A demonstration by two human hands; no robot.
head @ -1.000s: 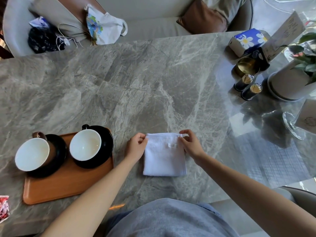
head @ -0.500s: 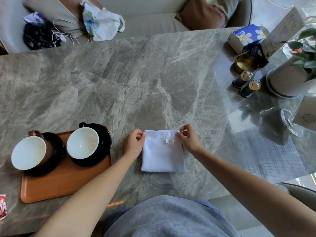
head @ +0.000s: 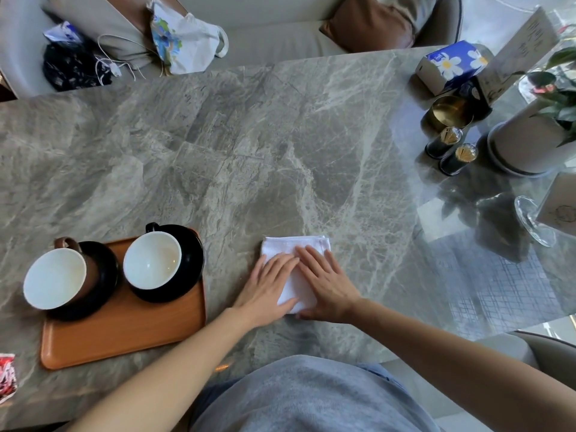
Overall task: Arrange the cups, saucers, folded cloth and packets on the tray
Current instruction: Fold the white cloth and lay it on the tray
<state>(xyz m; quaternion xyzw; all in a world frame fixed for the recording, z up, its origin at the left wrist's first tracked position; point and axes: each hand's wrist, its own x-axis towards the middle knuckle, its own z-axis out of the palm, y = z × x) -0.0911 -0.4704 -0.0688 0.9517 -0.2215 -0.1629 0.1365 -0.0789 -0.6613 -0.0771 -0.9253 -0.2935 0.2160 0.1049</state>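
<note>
A white folded cloth (head: 293,246) lies on the marble table, right of the tray. My left hand (head: 268,285) and my right hand (head: 325,283) rest flat on it, fingers spread, covering its near half. The orange wooden tray (head: 124,332) sits at the near left. On it stand a brown cup (head: 56,277) on a black saucer (head: 104,269) and a black cup (head: 152,258) on a second black saucer (head: 190,266); both cups are white inside and empty. A red packet (head: 6,377) lies at the left edge, off the tray.
At the far right stand a blue tissue box (head: 452,65), a brass cup (head: 450,112), two dark toothpick holders (head: 450,151), a potted plant (head: 530,141) and a glass stand (head: 534,226). A sofa with bags (head: 184,35) lies beyond the table's far edge.
My hands let go of the cloth's far corners and now lie flat on top of it, pressing it down. The cloth stays in the same spot.
</note>
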